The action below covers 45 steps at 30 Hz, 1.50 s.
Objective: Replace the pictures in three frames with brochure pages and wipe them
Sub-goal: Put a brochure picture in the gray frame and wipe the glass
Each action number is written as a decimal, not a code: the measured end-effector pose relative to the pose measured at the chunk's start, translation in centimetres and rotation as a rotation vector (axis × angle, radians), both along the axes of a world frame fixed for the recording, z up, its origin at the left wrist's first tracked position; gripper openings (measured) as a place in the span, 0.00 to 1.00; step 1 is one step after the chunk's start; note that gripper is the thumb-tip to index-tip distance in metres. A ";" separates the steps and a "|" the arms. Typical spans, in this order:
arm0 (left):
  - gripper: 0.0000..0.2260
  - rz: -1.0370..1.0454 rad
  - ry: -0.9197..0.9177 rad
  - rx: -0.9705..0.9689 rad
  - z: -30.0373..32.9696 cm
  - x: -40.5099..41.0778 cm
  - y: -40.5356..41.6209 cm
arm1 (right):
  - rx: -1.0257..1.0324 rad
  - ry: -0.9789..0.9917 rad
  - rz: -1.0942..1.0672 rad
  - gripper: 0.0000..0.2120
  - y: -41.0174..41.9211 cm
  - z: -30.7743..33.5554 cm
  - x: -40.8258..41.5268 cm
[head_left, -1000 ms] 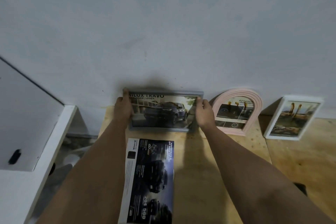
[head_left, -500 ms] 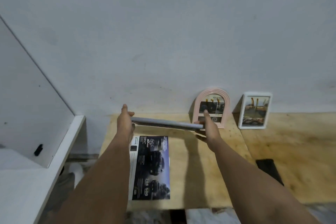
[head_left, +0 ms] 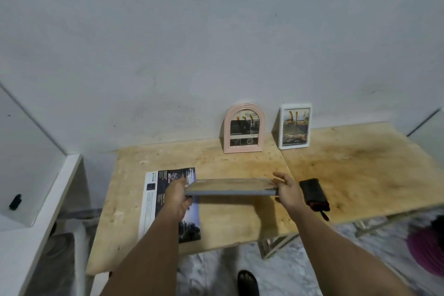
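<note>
Plywood table [head_left: 240, 218]: left hand [head_left: 177, 196], right hand [head_left: 287, 191] grip grey frame [head_left: 230, 187]; pink frame [head_left: 244, 128] reads "ADVANCE".

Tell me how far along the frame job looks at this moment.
Looks done: the pink arched frame and white frame stand against the wall showing printed pages. In hand: left hand and right hand hold the grey frame flat, contents unseen. Left: possibly wiping; a dark cloth lies nearby.

grey frame [head_left: 230, 186] between both hands
</note>
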<state>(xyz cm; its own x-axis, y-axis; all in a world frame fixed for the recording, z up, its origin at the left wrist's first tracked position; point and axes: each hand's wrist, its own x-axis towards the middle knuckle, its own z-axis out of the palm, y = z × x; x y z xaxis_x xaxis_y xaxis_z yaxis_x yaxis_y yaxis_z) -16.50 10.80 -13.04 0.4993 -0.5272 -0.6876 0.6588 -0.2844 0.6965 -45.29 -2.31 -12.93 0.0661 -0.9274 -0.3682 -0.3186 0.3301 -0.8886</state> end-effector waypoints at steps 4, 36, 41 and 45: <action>0.19 0.024 0.008 0.040 -1.2 -1.0 -0.9 | 0.001 -0.034 0.071 0.18 -1.4 -1.3 -1.2; 0.14 -0.409 -0.572 0.509 -8.5 -5.7 -2.3 | 0.288 0.192 0.447 0.25 -7.9 -8.6 -3.3; 0.11 -0.572 -0.730 0.529 -9.1 -4.7 -2.2 | 0.118 0.379 0.396 0.16 -7.3 -8.6 -3.2; 0.13 -0.722 -0.842 0.531 -9.8 -4.1 -2.2 | 0.239 0.352 0.259 0.12 -7.4 -8.9 -2.4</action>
<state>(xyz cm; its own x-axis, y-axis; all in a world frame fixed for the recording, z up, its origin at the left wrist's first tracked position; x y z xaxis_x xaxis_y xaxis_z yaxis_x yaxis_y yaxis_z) -20.60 8.61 -22.86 0.6008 -0.6193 -0.5054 -0.3658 -0.7752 0.5150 -47.72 -9.74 -21.82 0.1164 -0.7841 -0.6096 -0.6843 0.3816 -0.6214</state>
